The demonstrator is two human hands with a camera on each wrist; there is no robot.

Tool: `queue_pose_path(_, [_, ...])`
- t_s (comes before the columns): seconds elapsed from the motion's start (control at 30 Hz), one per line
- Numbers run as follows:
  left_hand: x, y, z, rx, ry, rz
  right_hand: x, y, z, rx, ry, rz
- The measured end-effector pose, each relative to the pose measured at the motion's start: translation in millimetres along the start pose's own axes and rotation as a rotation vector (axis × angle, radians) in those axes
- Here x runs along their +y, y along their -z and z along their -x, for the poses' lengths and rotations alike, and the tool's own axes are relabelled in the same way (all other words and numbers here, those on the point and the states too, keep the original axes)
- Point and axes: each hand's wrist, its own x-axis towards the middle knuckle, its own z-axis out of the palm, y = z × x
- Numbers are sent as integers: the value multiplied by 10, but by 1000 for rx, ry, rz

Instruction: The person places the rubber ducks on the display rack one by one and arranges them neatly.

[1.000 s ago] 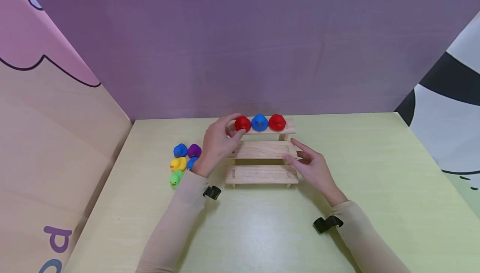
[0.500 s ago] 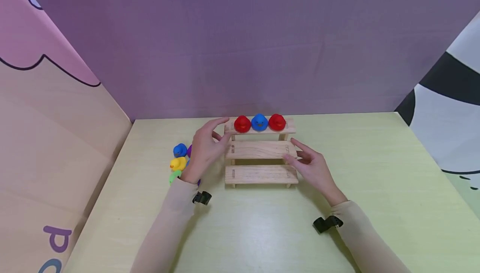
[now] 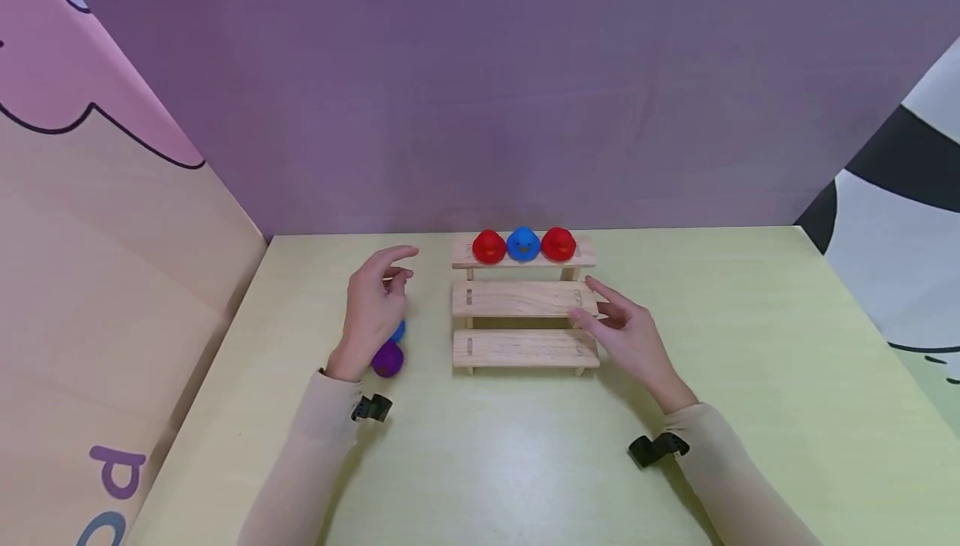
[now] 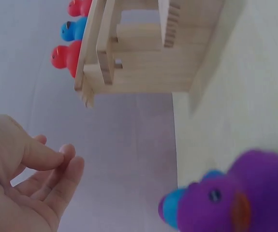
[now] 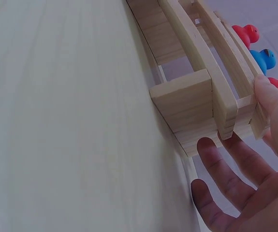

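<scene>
A three-step wooden stand (image 3: pixel 525 300) bears two red rubber ducks (image 3: pixel 489 247) with a blue rubber duck (image 3: pixel 523 244) between them on its top step. My left hand (image 3: pixel 375 304), fingers loosely bent, holds nothing and hovers left of the stand. Under it a purple rubber duck (image 3: pixel 387 359) and part of another blue duck (image 3: pixel 398 331) show; the hand hides others there. At the stand's right end my right hand (image 3: pixel 630 342) grips the middle step between thumb and index finger. In the right wrist view its other fingers (image 5: pixel 226 179) hang beside the stand's end.
The pale table (image 3: pixel 517 463) ends at a purple backdrop (image 3: pixel 525 96) close behind the stand. A printed panel (image 3: pixel 112 279) stands along the left side and another panel (image 3: pixel 907 229) along the right. Both wrists carry small black cameras (image 3: pixel 657 448).
My left hand has let go of the left red duck on the top step and moved left and toward me, over the loose ducks. The right hand stays at the stand.
</scene>
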Motion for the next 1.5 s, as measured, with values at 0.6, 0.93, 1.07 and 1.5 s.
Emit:
queue_pose_path(0.6, [-393,482,294,65,114,-84,-3,5,5,1,-11,1])
queue_pose_path(0.93, [-608,669,463,3,137,-183,16,3,7,-5,-12,2])
queue_pose_path(1.07, [-681,740,557,-86,179,-230,5,7,14,-3,-15,7])
queue_pose_path(1.5, [-723,870,756,-268,220,-270,-26,-1,17,-10,-30,8])
